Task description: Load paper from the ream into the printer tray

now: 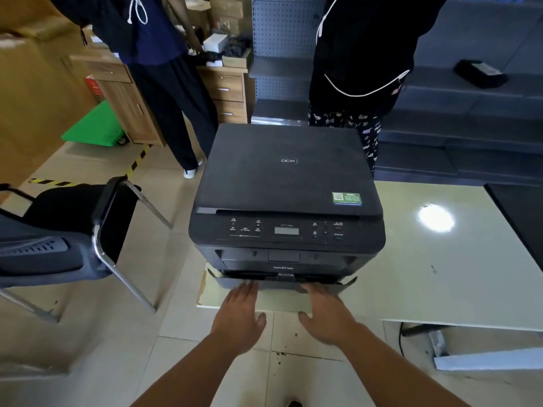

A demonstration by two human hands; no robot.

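Observation:
A black printer [289, 183] stands at the near left corner of a pale green table [426, 265]. Its paper tray [282, 282] sits at the bottom front, its front edge sticking out slightly from the body. My left hand [239, 314] reaches toward the tray's left front with flat, spread fingers, fingertips at the tray's lower edge. My right hand [326, 312] does the same at the tray's right front. Neither hand holds anything. No ream of paper shows in view.
A black office chair [73, 230] with chrome legs stands close on the left. Two people [164, 69] [361, 69] stand behind the printer. Wooden cabinets [226, 92] and grey shelving [470, 113] line the back. A metal bracket [484, 359] lies on the floor at right.

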